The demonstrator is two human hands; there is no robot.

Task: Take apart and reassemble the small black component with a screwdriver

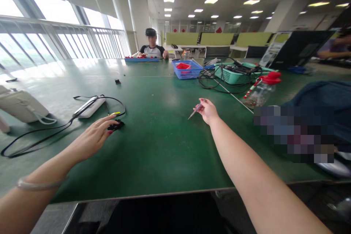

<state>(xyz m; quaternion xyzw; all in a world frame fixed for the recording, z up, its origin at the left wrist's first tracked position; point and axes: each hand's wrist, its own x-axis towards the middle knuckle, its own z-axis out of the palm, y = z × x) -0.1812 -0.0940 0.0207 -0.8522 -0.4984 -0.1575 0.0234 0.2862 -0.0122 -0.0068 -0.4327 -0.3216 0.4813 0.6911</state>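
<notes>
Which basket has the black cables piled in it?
The green basket, standing to the right of the blue basket; the blue one shows a red thing inside instead.

a green table (159, 157) carries a blue basket (189, 74), a teal basket (228, 76) and a bottle (261, 94).

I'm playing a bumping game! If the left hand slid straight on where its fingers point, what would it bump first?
Probably the small black object, which the left hand seems to be touching, though depth is hard to tell.
</notes>
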